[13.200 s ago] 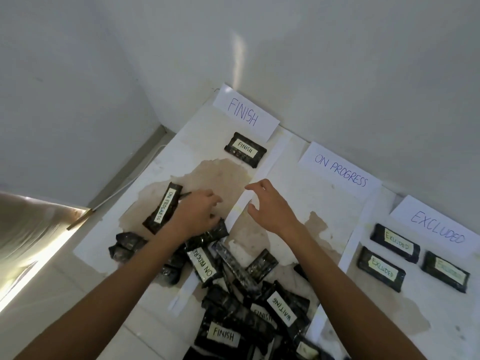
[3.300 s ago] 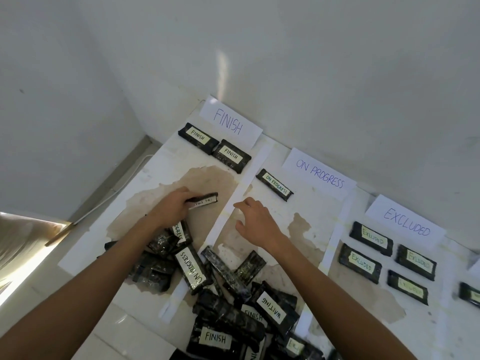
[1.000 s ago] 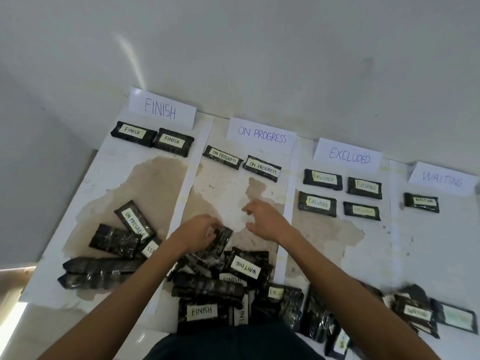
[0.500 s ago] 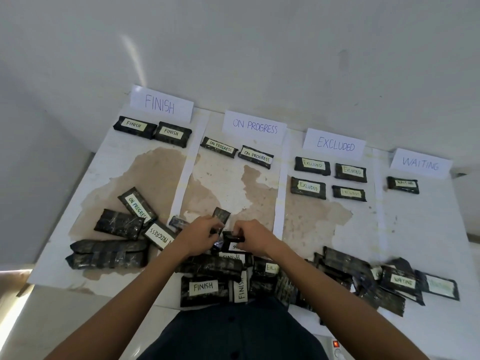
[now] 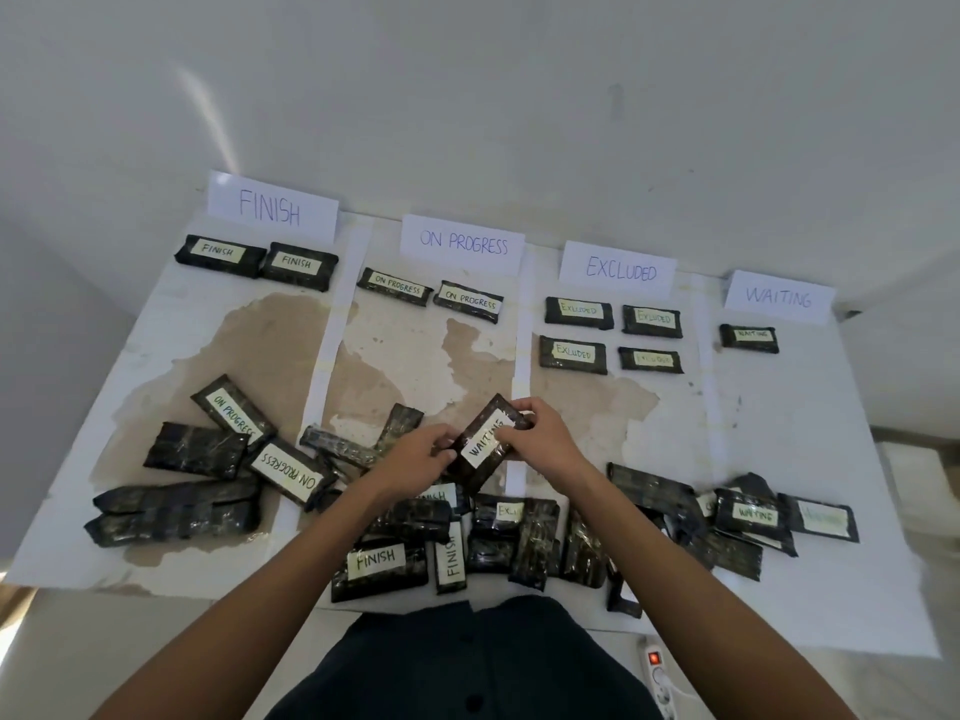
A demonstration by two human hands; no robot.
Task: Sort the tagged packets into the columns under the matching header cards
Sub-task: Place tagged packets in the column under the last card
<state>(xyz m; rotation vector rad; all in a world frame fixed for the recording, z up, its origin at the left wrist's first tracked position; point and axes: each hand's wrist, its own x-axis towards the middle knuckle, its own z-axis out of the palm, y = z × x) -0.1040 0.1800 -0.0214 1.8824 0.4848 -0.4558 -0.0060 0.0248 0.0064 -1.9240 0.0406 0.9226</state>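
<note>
Packet tagged WAITING (image 5: 485, 441) in curled fingers of left hand (image 5: 421, 457) and right hand (image 5: 545, 439), above unsorted pile (image 5: 395, 563).

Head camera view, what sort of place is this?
Likely a plain indoor room used as a makeshift sorting station: bare white wall, paper sheet marked into columns, and handwritten header cards.

A plain pale wall (image 5: 519, 96) rises behind a white surface (image 5: 779, 433) set against it, its top blotched with broad brown patches (image 5: 270, 345). A second, greyer wall (image 5: 47, 304) closes in at the left. A thin streak of light (image 5: 208, 111) slants across the back wall, and a warm glow (image 5: 13, 595) touches the lower-left edge. On the pale floor (image 5: 104, 646) lies a white power strip (image 5: 657, 667), its red switch lit.
</note>
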